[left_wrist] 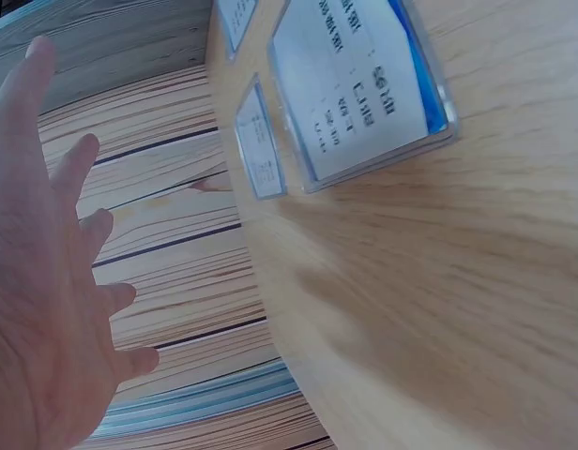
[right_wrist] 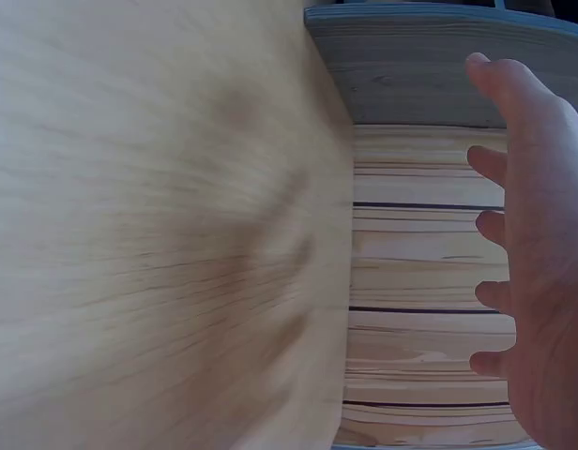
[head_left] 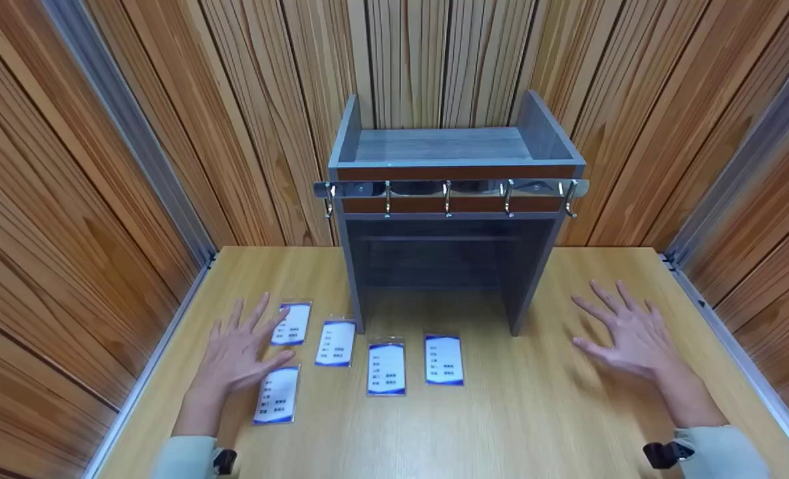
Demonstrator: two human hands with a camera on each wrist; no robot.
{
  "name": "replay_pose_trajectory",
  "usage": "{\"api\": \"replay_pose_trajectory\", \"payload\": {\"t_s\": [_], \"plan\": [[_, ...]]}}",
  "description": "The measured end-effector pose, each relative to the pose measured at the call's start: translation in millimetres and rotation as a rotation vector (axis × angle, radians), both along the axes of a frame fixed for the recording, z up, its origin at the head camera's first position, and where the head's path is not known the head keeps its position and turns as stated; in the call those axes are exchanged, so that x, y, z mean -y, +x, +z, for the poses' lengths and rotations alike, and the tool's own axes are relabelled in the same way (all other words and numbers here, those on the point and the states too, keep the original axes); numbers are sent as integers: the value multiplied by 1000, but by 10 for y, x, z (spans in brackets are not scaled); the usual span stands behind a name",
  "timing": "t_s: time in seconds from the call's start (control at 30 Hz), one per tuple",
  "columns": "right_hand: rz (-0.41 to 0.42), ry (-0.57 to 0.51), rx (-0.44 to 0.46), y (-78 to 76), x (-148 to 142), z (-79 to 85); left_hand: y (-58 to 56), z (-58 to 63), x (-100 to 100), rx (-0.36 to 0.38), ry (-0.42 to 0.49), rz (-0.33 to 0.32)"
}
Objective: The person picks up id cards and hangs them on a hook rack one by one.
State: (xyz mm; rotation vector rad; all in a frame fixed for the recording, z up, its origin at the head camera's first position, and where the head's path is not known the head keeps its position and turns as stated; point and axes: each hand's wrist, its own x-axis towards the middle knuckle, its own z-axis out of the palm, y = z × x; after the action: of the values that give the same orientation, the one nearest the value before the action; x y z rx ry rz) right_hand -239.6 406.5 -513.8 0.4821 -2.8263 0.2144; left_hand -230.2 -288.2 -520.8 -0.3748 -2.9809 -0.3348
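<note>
Fingers spread, my left hand (head_left: 235, 352) hovers over the left of the table, partly covering two of several white-and-blue badge cards in clear sleeves. One card (head_left: 278, 396) lies beside its thumb and another card (head_left: 293, 324) beyond the index finger. To the right lie a third card (head_left: 334, 342), one more (head_left: 386, 368), and a last card (head_left: 444, 360) in front of the rack. In the left wrist view a card (left_wrist: 350, 89) shows close up, apart from the hand. My right hand (head_left: 637, 336) is held above the table at right, fingers spread, holding nothing.
A grey wooden rack (head_left: 438, 146) stands at the back middle of the table (head_left: 501, 412). Across its front runs a shiny metal rail (head_left: 418, 189) with several hooks (head_left: 448, 199). Wood-patterned walls (head_left: 255, 120) with metal corner posts enclose the back and both sides.
</note>
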Motion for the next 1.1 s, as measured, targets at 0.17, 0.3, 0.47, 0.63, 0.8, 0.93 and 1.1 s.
{"api": "replay_pose_trajectory", "payload": {"t_s": [0.17,0.3,0.47,0.63,0.8,0.93,1.1], "plan": [[11,13,-16,-11,42,88,-27,59,9,0,6,-8],[26,8,-8,-18,89,138,-71,79,4,8,30,-10],[57,-6,-29,-28,166,188,-103,49,4,31,64,-8],[92,-67,-76,-40,262,285,-99,34,25,57,68,15],[128,-125,-138,-67,352,432,-84,64,44,35,70,13],[139,-138,-183,-93,391,551,-49,62,59,12,67,-6],[141,-153,-200,-113,412,691,6,45,115,-2,33,-10]]}}
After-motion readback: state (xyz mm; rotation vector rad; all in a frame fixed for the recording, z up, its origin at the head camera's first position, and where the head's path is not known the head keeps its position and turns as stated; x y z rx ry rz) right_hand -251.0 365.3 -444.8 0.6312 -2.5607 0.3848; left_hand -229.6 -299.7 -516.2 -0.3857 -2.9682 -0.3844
